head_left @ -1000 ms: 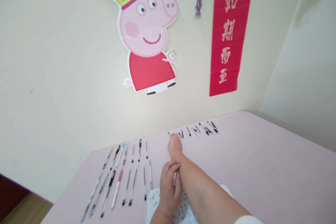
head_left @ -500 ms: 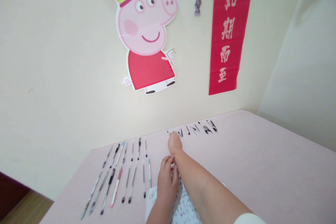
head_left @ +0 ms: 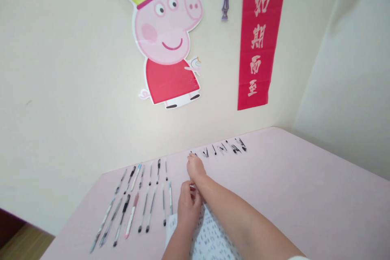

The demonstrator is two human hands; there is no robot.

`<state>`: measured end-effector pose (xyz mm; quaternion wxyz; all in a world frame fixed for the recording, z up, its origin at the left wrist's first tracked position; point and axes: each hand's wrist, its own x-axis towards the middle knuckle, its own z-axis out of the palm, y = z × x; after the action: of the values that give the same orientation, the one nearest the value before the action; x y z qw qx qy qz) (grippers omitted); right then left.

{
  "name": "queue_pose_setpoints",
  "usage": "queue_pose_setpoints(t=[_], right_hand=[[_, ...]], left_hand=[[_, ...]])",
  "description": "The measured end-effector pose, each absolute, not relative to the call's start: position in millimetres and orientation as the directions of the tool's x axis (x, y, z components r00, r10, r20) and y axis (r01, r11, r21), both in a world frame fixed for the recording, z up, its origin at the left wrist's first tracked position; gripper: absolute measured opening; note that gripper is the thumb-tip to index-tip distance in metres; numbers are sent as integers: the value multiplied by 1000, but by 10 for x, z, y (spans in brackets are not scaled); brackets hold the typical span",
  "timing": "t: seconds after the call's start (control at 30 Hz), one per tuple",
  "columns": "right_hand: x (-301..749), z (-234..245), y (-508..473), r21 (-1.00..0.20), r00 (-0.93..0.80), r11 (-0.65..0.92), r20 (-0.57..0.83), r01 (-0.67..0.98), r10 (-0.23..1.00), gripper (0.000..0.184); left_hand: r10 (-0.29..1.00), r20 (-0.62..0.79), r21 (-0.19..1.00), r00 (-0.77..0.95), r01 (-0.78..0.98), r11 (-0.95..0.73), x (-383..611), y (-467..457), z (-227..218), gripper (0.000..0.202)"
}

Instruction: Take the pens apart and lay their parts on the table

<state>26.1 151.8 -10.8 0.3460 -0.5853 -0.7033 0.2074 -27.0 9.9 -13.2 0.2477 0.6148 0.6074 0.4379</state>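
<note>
My right hand (head_left: 196, 166) reaches to the far edge of the table, fingers bunched and pointing down. Small dark pen parts (head_left: 195, 153) show beside its fingertips; whatever it pinches is hidden. Below it, my left hand (head_left: 187, 203) has curled fingers close to my right wrist, over a sheet of paper covered in writing (head_left: 210, 233). What those fingers hold, if anything, cannot be made out. To the left, two rows of pens and refills lie side by side, among them a pink-and-white pen (head_left: 132, 216) and a black-gripped pen (head_left: 122, 220).
Right of my right hand, small black and clear pen parts (head_left: 235, 148) lie in a line along the back edge of the pink table (head_left: 289, 199). The wall behind carries a cartoon pig cutout (head_left: 172, 79) and a red banner (head_left: 258, 48).
My right hand has moved slightly left along the back edge, and more dark parts show by its fingertips. The view has shifted a little to the right.
</note>
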Motion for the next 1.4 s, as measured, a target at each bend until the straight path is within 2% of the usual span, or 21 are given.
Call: queue_pose_setpoints(t=[0.33, 0.5, 0.63, 0.8, 1.4], right_hand=[[658, -75, 815, -711, -101, 252, 248, 656, 964, 35], [917, -66, 332, -684, -257, 335, 217, 648, 942, 37], [1048, -104, 107, -652, -295, 397, 267, 646, 917, 36], [1107, -148, 76, -644, -361, 510, 362, 570, 860, 36], [1164, -172, 153, -690, -401, 518, 343, 506, 849, 35]], left_hand=[[960, 266, 808, -87, 563, -173, -304, 136, -202, 19], [966, 247, 808, -77, 567, -161, -312, 147, -225, 17], [962, 261, 796, -83, 582, -166, -316, 157, -231, 18], [960, 274, 766, -57, 617, -182, -321, 168, -248, 20], [950, 311, 680, 37, 690, -249, -307, 145, -217, 16]])
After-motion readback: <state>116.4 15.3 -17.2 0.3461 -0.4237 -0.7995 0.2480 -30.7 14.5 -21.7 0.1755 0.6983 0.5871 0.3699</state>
